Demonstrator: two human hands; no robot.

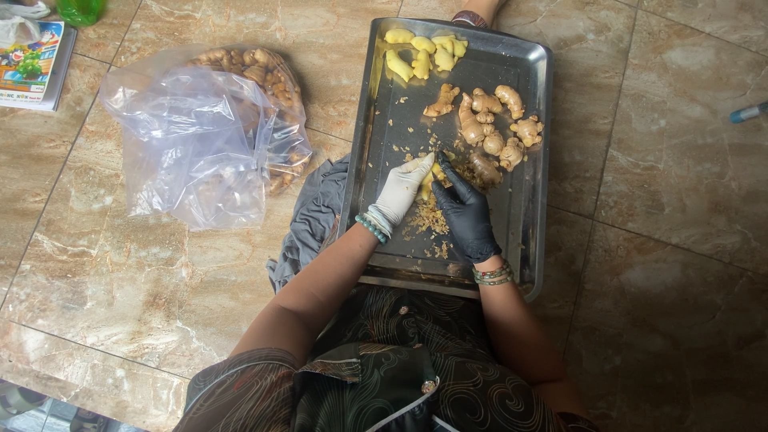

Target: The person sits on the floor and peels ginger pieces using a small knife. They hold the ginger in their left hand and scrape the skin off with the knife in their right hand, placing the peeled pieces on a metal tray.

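So your left hand, in the white glove, is closed around a yellowish piece of ginger over the middle of the metal tray, and your right hand, black glove, is pinched up against the same piece. Peel scraps are piled right under your hands. Unpeeled ginger knobs crowd just beyond your fingers, peeled pieces sit at the far end. Off the tray's left there's a grey cloth and a clear plastic bag with more ginger.
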